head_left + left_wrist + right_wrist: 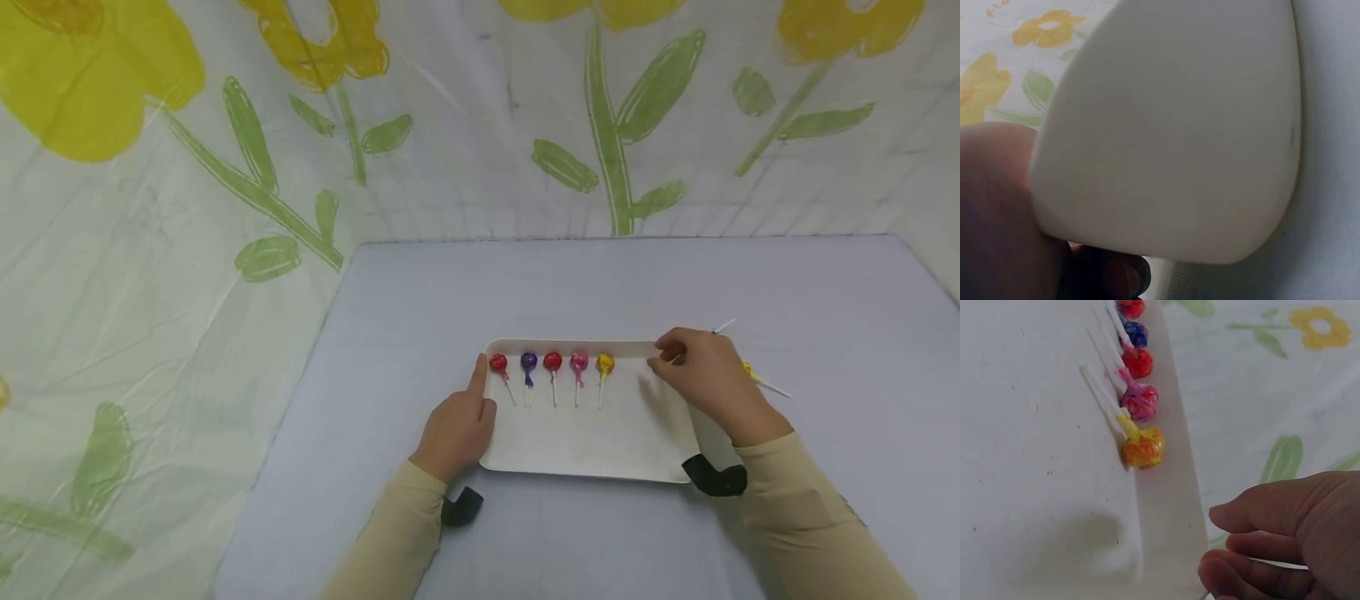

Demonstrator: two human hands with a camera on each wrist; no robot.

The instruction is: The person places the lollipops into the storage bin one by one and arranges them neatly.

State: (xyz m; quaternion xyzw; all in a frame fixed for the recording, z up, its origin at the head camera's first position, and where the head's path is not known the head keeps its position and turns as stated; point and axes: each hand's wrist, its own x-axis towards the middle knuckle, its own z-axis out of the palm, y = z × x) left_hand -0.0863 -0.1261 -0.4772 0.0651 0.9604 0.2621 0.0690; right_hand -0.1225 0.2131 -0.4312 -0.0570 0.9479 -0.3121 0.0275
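Five small ball-headed lollipops [1144, 449] in twisted, shiny wrappers on thin white sticks were found in a row inside a shallow white rectangular tray [570, 442], heads toward its far wall, sticks toward the person. Order from the left: red [498, 362], purple [528, 361], red [552, 361], pink [579, 361], yellow [605, 363]. The leftmost stick was slanted; the others were set closer to parallel.

Handling (judged): each lollipop was rated light, hard in the head, slick at the wrapper and prone to rolling; brittle if dropped. A pinch on the stick just below the twist was considered best, the ball being taken only for small turns. The tray was rated light, stiff and apt to slide if nudged; opposite rims were favoured as holds.

The tray's left rim was touched by the left hand [457, 425], index finger laid straight along it; whether the rim was also pinched could not be told. The right hand [705, 371] was held at the far right corner, thumb and fingers bent and parted, nothing seen between them; contact with the rim was unclear.

Outside the tray, beside the right hand, a yellow-wrapped lollipop [748, 371] and another white stick [725, 326], partly hidden, were noted on the pale table [570, 292]. Behind, a white sheet printed with yellow flowers [465, 125] was hung.
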